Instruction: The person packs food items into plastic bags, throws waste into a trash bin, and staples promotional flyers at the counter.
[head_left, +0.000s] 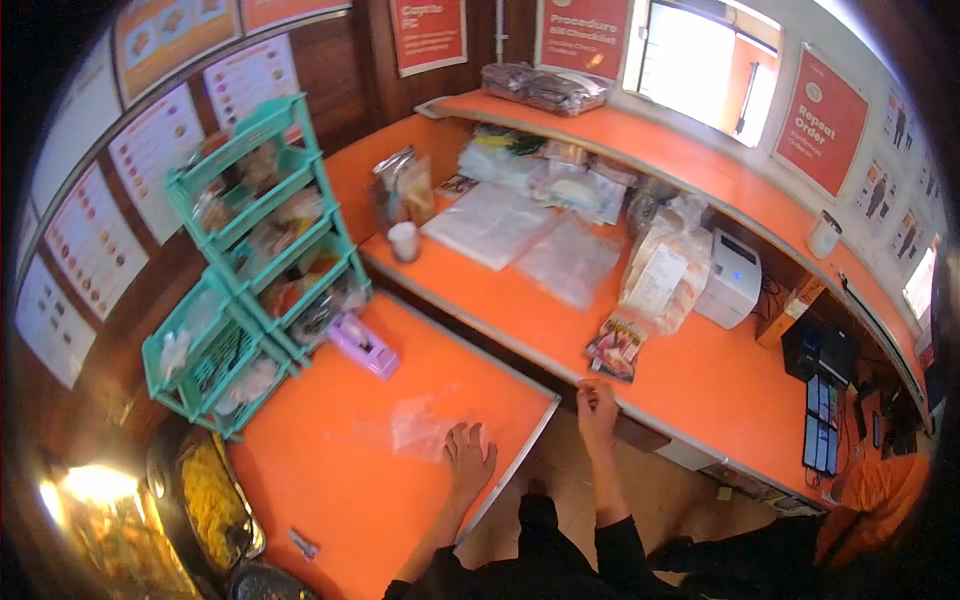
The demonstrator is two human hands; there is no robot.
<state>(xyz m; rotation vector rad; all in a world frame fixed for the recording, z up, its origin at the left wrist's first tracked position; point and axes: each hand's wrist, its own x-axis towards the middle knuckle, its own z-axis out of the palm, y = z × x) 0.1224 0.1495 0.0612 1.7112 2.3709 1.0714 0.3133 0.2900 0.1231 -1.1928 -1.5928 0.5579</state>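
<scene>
Plastic bag [418,428], small and clear, lies flat on our orange tabletop [330,455], and we judge the work with it to be at an early point: it looks thin and unfilled, with nothing that we can make out inside or on top. Whether its mouth is open we cannot tell, since the film blurs into the orange. Nothing near our fingers looks finished or packed, though across the gap a filled clear bag [690,290] with a paper slip [660,275] on it stands on the far tabletop [680,385], beside a white printer [731,280]. Whether that one belongs to the same work, we cannot say. Our left hand [468,462] reaches forward over the near edge, palm down, its fingers spread apart at the right end of the small bag; they seem to rest on or just above the film rather than grip it. Our right hand [597,408] is raised over the gap between the two surfaces, forearm nearly straight ahead, fingers curled in towards the thumb. It sits near a printed packet [615,346], apart from it, and we cannot tell whether anything is pinched inside. Beyond the small bag, a purple tape dispenser [363,346] stands beside the green basket rack [327,190], with neither hand touching it.
</scene>
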